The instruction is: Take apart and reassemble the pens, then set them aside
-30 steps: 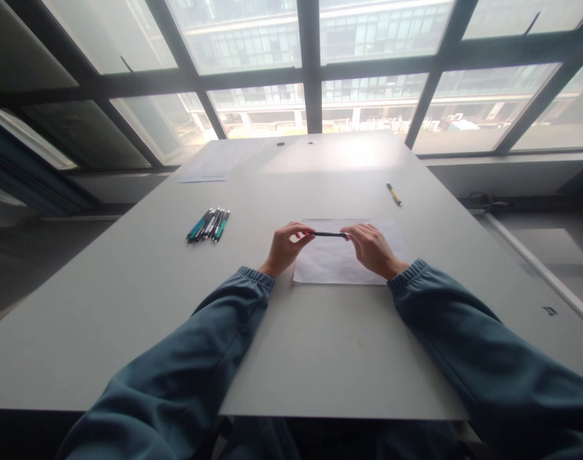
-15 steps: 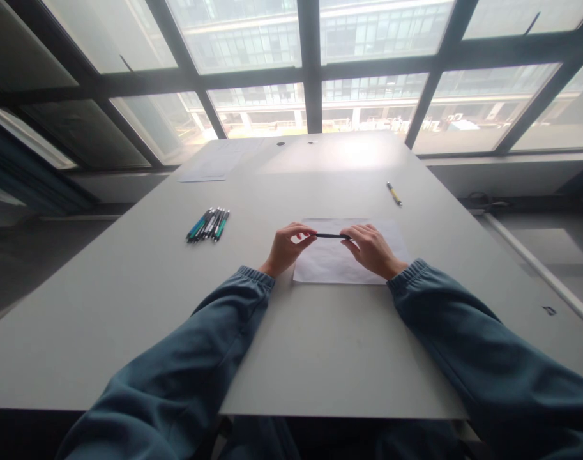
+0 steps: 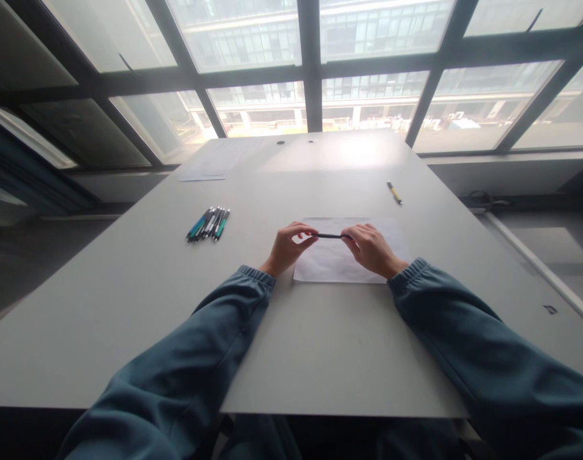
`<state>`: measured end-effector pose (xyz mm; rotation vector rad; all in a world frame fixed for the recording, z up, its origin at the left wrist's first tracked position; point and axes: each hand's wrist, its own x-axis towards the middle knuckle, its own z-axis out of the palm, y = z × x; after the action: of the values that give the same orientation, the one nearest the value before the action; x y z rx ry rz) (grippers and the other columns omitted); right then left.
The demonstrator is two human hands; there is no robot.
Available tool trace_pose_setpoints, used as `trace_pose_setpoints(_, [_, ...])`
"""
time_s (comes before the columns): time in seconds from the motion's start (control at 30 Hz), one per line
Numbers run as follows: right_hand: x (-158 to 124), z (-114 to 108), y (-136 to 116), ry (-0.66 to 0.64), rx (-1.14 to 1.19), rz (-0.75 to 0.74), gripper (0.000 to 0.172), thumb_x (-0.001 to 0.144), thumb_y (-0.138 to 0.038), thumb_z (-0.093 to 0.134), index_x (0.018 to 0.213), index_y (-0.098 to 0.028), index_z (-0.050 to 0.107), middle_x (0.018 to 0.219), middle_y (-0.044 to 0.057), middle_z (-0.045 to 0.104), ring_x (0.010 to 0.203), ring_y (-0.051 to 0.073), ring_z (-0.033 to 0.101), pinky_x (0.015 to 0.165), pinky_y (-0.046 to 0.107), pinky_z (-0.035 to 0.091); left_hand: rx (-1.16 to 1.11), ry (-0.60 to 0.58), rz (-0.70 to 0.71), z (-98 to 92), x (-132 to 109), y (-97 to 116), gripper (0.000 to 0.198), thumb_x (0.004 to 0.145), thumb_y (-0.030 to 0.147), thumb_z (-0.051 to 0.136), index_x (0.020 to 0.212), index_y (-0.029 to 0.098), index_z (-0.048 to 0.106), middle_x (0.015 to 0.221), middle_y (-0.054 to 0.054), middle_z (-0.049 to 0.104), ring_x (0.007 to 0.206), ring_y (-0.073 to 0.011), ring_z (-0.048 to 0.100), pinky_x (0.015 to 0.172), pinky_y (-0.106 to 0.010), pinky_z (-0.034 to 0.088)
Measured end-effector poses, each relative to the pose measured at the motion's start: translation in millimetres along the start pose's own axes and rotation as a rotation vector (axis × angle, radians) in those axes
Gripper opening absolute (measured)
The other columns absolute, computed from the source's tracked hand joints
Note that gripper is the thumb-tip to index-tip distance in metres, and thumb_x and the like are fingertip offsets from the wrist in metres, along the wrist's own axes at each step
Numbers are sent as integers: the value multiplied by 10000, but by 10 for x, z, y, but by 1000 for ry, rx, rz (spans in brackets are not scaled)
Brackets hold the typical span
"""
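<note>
A thin black pen [image 3: 329, 236] is held level between both hands, just above a white sheet of paper [image 3: 339, 265] lying on the grey table [image 3: 320, 358]. My left hand [image 3: 287, 248] pinches the pen's left end with curled fingers. My right hand [image 3: 371, 249] grips the pen's right end, fingers closed round it. Both wrists rest near the sheet's front corners.
A bundle of several pens [image 3: 209, 224] with teal and black barrels lies to the left. A single yellow pen [image 3: 394, 192] lies further back on the right. Another paper sheet [image 3: 209, 167] sits at the far left corner, below large windows [image 3: 310, 64].
The hands have drawn slightly closer together along the pen, so a shorter stretch of it shows between them. Nothing else has moved.
</note>
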<state>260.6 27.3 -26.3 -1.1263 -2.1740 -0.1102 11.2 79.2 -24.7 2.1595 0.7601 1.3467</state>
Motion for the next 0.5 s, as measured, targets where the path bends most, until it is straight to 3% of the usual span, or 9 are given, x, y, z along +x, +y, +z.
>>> trace_pose_setpoints(0.2, [0,6,4,4,17,-8,193,1036,-265,472,990,-187,642,887,81,727,814,226,636,815,353,405,-12,-13,-22,7,-19,-71,289,848,298,770,1118,202,740,920,-65,760,809,-158,665,693,-288,522])
trace_pose_setpoints(0.37, [-1,13,-3,17,27,-3,186,1035,-258,474,987,-192,640,888,80,731,813,227,646,809,355,411,-34,-27,-15,-2,-15,-74,347,838,325,785,1159,210,719,961,-73,761,825,-159,654,691,-282,511])
trace_pose_setpoints(0.5, [-2,22,2,29,24,-6,190,1036,-265,473,989,-190,641,904,85,735,829,228,652,816,359,415,-65,-39,-32,-15,9,-25,548,769,421,841,1248,216,670,1084,-98,740,831,-158,636,671,-270,508])
